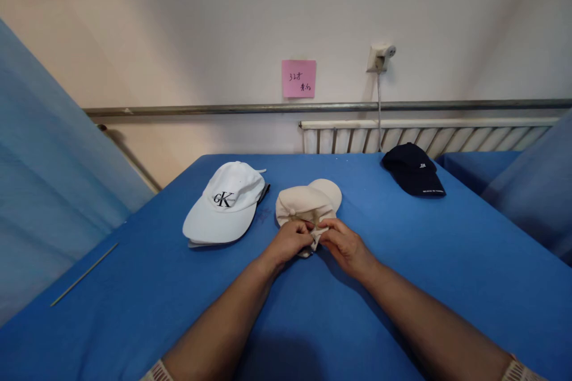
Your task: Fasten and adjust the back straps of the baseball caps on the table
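A beige baseball cap (297,197) lies on the blue-covered table, its brim pointing away to the upper right and its back opening toward me. At the rear strap of this cap, my left hand (292,241) pinches the fabric from the left side. My right hand (346,245) grips the strap end from the right, thumb and fingers pressed together. Both hands nearly meet there, and the fingers partly hide the strap and its fastening.
White caps, one stacked on another, sit on the left with a white cap (236,186) on top. A dark navy cap (411,164) rests at the back right. A thin stick (84,274) lies near the left edge of the blue sheet (179,309). Behind stands a radiator (353,138).
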`<state>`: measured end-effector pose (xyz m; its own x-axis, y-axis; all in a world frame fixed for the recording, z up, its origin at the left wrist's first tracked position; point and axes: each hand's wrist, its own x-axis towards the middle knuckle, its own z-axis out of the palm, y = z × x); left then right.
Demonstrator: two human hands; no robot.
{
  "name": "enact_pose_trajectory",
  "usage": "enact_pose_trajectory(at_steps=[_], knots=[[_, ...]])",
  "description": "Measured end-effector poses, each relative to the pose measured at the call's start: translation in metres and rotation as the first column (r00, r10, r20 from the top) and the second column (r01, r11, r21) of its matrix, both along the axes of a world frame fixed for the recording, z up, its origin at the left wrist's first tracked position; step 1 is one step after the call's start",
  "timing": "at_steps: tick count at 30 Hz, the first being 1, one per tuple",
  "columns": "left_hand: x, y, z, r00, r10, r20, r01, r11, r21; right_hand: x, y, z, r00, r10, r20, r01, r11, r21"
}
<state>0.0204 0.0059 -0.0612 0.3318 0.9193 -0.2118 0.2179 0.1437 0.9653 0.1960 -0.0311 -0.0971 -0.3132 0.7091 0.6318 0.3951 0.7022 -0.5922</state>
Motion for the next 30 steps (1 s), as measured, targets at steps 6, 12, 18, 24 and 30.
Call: enact_pose_trajectory(at_steps=[6,12,18,24,30], knots=[[-0.004,0.001,0.004,0.997,-0.066,0.028,0.067,0.997,-0.035,0.003,0.003,-0.004,0.999,-0.019,-0.041,0.019,1.000,-0.007],[-0.002,0.003,0.001,0.996,-0.037,0.078,0.035,0.999,0.031,0.007,0.008,-0.010,0.990,-0.109,-0.094,0.109,0.994,0.000],[-0.002,0.003,-0.001,0.997,0.012,0.076,-0.015,0.999,0.032,0.007,0.008,-0.010,0.990,-0.110,-0.082,0.112,0.994,0.014],[-0.006,0.003,0.004,0.998,-0.013,0.066,0.013,1.000,-0.004,0.002,0.002,-0.004,0.999,-0.038,-0.035,0.039,0.998,0.039],[0.000,-0.001,0.000,0.997,0.032,0.070,-0.033,0.999,0.009,0.003,0.003,-0.003,0.997,-0.052,-0.056,0.054,0.998,0.033]])
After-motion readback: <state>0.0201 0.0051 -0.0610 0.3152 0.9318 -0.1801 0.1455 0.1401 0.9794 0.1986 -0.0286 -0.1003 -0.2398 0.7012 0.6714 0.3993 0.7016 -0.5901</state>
